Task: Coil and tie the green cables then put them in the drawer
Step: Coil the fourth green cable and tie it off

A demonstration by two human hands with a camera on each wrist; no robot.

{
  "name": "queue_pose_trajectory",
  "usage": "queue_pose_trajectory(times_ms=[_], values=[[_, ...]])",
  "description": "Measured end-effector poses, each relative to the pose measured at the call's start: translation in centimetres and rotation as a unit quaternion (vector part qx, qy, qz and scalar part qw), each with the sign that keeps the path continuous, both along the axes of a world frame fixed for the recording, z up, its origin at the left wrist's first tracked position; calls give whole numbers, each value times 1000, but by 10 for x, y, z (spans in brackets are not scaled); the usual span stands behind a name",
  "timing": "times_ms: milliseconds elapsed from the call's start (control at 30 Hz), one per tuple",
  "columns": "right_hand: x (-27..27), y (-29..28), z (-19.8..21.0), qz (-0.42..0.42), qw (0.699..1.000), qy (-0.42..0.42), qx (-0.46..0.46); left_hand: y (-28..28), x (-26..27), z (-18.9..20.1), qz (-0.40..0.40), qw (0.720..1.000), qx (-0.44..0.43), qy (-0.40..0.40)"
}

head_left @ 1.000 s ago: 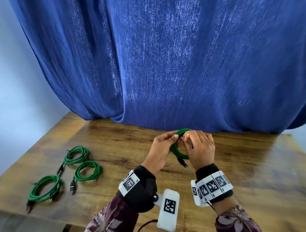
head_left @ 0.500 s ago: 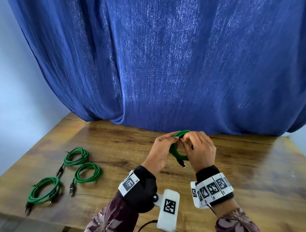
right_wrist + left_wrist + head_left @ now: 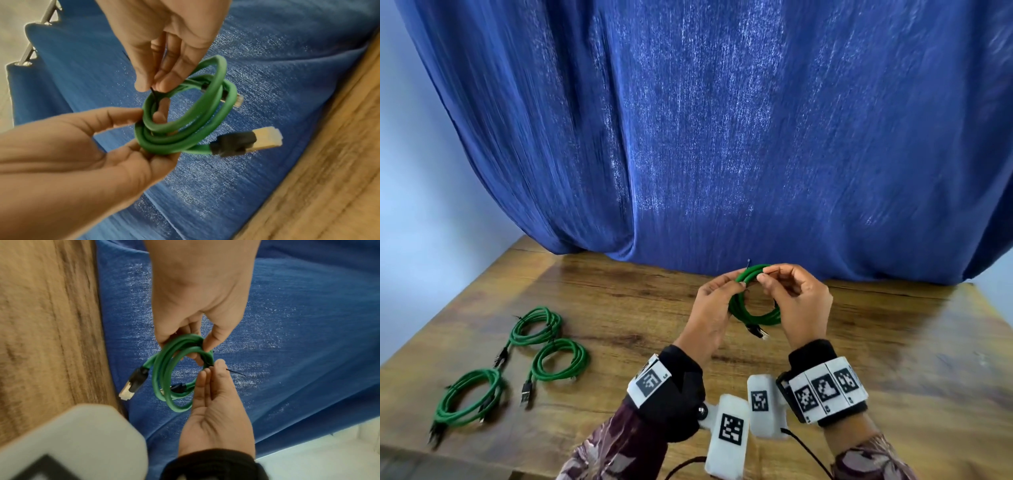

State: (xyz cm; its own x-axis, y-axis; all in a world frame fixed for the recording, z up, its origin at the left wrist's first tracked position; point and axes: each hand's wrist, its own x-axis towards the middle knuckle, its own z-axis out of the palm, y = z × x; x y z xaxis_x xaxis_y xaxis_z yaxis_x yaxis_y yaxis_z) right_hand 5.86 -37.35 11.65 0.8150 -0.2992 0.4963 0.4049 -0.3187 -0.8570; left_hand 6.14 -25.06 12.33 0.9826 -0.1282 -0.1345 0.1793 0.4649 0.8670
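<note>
a glossy green coiled cable with a black-and-gold plug hangs above the table; three similar green coils lie flat at left.

Glossy wooden table, shimmering blue cloth curtain, smooth green cable.

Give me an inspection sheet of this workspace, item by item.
Surface: brown wooden table, grain showing.
Job's things: one coiled green cable held above the table; three more coiled green cables lie at the table's left; thin black tie at the held coil; no drawer seen.
Clutter: nothing seen.
Grippers: left hand grips the held coil; right hand pinches the tie.
Cables: the held coil's black-and-gold plug hangs free; a black lead runs from the white wrist camera.
Surroundings: blue fabric curtain behind the table; pale wall at left.
</note>
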Motion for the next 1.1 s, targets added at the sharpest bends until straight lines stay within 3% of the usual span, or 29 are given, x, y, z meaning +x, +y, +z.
queue_pose_trajectory(times_ms=[300,500,700,867,1100], values=[[-3,4,-3,-45,996,-38,-64,-5,-2,3,79,993,82,-39],[-8,6,-3,-59,981,-130,-134,-7,-1,-2,131,978,148,-61],[-9,7,1,-80,973,-144,-160,-8,-5,-2,189,957,196,-97],[-7,6,2,-72,990,-86,-88,-8,-6,-4,191,962,177,-80],[-5,5,4,-73,981,-116,-137,-7,-5,0,170,973,143,-61]])
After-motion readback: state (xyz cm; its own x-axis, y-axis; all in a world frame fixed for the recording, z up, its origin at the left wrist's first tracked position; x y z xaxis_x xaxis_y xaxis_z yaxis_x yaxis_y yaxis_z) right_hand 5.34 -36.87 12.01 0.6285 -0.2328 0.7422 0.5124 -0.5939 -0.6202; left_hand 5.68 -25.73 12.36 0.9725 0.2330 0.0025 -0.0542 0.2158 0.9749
